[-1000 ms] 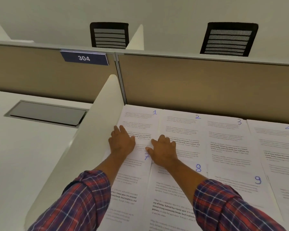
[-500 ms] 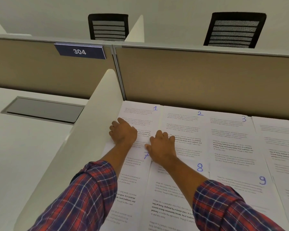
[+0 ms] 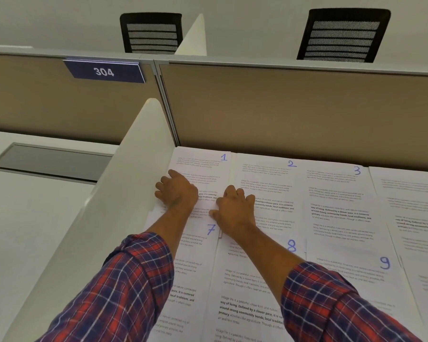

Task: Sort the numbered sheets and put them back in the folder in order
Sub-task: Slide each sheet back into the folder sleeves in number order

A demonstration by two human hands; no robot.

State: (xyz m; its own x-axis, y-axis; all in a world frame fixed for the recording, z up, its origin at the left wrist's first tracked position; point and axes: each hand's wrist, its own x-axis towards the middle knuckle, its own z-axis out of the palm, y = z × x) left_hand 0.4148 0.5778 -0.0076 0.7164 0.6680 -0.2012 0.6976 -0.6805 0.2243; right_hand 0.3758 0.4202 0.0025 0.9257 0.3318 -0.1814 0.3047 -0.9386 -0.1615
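Covering the worktop before you, numbered sheets lie in two overlapping rows. Sheet 1 (image 3: pixel 203 169), sheet 2 (image 3: pixel 265 174), sheet 3 (image 3: pixel 336 193) and sheet 4 (image 3: pixel 410 193), cut off at the right, lie at the back. Sheet 7 (image 3: pixel 198 233), sheet 8 (image 3: pixel 245 292) and sheet 9 (image 3: pixel 351 272) lie nearer, partly under your sleeves (image 3: pixel 124 287). Both hands rest on sheet 1, your left hand (image 3: pixel 177 193) at its left edge and your right hand (image 3: pixel 235 208) at its right. Their bent fingers hide whether either grips the paper.

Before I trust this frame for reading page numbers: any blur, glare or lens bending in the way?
Head view: light soft and even, no glare on the paper; handwritten numbers read clearly, from sheet 1 to sheet 9; the wide lens slants the partition, and the print on sheet 4 at the right edge goes soft.
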